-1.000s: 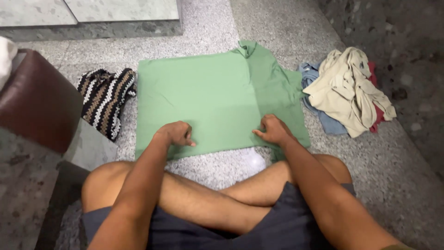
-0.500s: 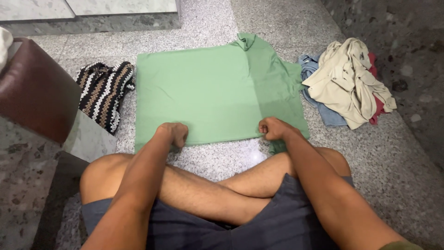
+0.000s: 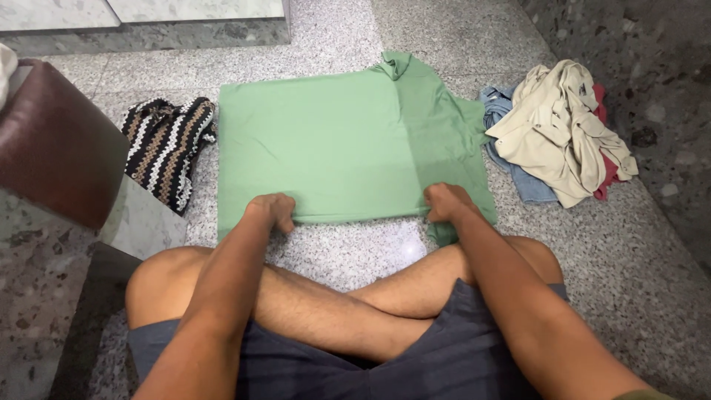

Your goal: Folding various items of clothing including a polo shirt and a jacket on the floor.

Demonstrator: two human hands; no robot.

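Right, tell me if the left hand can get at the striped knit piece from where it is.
Probably yes: the left hand grips the green shirt hem, and only bare floor separates it from the striped knit alongside.

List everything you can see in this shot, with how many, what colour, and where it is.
green shirt: one, green, spread flat on the floor in front of the person, near edge pinched by both hands
striped knit garment: one, black, white and tan zigzag, bunched on the floor left of the green shirt
pile of clothes: one heap, cream on top with blue and red pieces under it, on the floor to the right
brown cushioned seat: one, dark brown, at the left edge
speckled stone floor: grey, under everything
shorts: one pair, dark blue-grey, on the crossed legs
left hand: closed on the shirt's near edge, left side
right hand: closed on the near edge, right side
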